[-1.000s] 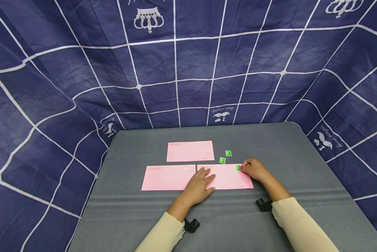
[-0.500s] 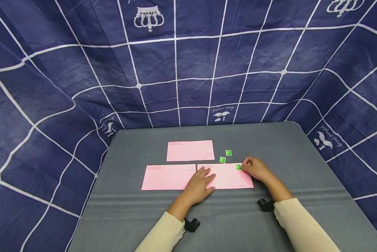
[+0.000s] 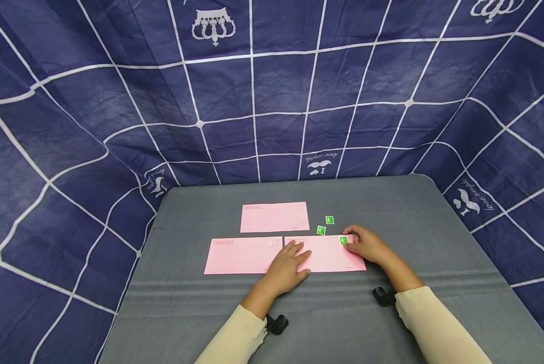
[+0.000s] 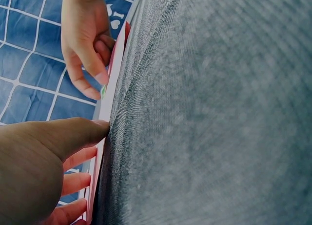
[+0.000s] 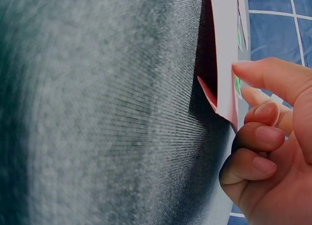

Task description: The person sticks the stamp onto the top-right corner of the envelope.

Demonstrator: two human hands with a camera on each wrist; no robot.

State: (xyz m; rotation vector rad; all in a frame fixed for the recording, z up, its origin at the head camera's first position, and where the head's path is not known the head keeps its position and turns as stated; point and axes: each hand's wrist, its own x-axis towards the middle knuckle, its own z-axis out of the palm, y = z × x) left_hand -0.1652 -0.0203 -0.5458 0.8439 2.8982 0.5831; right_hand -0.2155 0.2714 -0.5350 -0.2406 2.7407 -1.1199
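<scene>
My left hand (image 3: pixel 284 270) lies with spread fingers on the right pink envelope (image 3: pixel 331 258), across its left end. In the left wrist view, the thumb of that hand (image 4: pixel 34 161) presses the envelope's near edge. At the envelope's upper right corner lies a green stamp (image 3: pixel 343 240) with a white border. My right hand (image 3: pixel 367 245) has this stamp between thumb and index finger, one at its near side and one at its far side. The other fingers of the right hand (image 5: pixel 278 132) are curled in the right wrist view, where the stamp (image 5: pixel 237 86) is mostly hidden.
Beside it on the left is another pink envelope (image 3: pixel 242 258), and a third pink envelope (image 3: pixel 274 217) lies farther back. Two loose green stamps, a nearer stamp (image 3: pixel 321 230) and a farther stamp (image 3: pixel 329 220), lie on the grey table (image 3: pixel 199 308). Blue cloth (image 3: pixel 281 86) surrounds the table.
My right hand's index finger and thumb have parted from a pinch at the stamp's right edge to take it at its far and near sides. The left hand stays put.
</scene>
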